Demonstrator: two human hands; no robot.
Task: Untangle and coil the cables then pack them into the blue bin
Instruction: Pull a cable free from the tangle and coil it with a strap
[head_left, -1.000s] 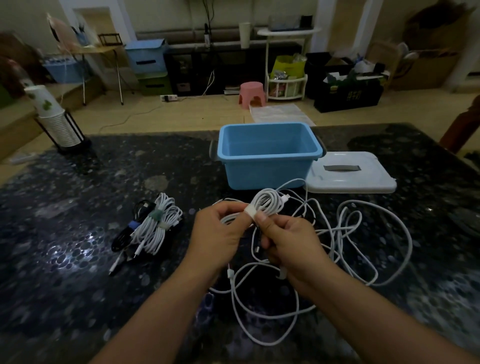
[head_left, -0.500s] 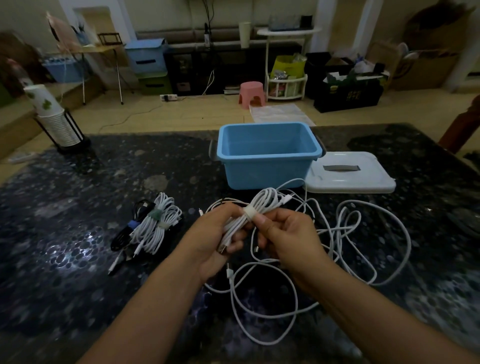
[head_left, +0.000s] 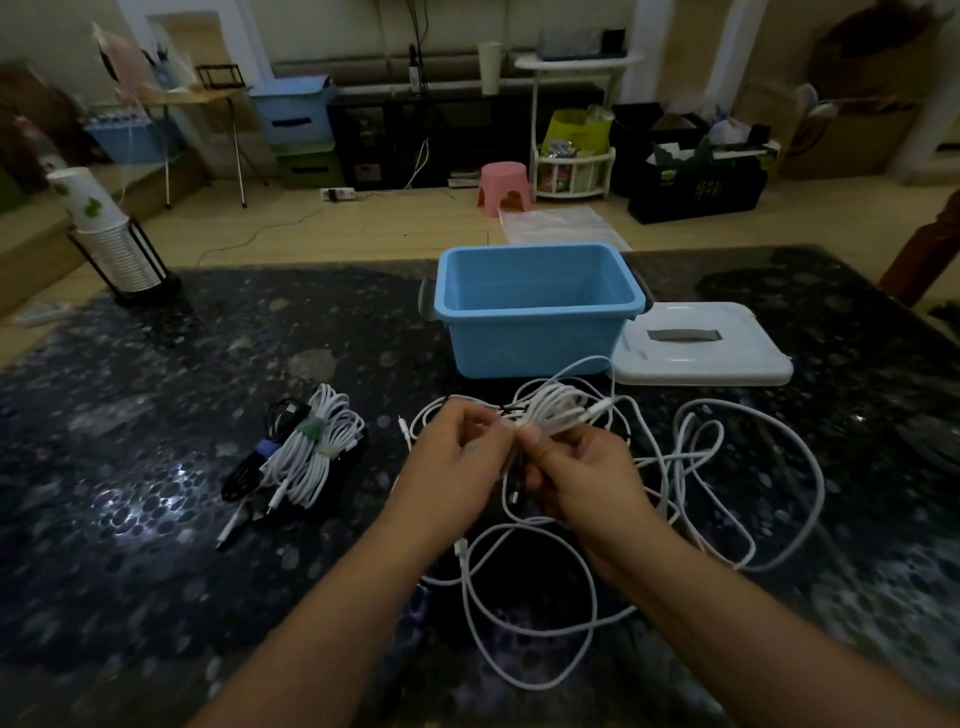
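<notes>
My left hand (head_left: 457, 467) and my right hand (head_left: 582, 483) meet above the dark table, both pinching a small coiled white cable bundle (head_left: 558, 410) at its wrap. Loose white cable (head_left: 727, 467) trails from the bundle and sprawls in loops to the right and toward me. The blue bin (head_left: 535, 306) stands open and empty just beyond the hands. At the left lie tied coils (head_left: 317, 447), white ones over a black one.
The bin's white lid (head_left: 701, 348) lies flat right of the bin. A stack of paper cups in a black holder (head_left: 111, 244) stands at the table's far left corner. The dark speckled table (head_left: 130, 519) stretches to the left.
My left hand has slid up from the bundle's lower end to the wrap, beside my right thumb. The bundle is now held closer between both hands.
</notes>
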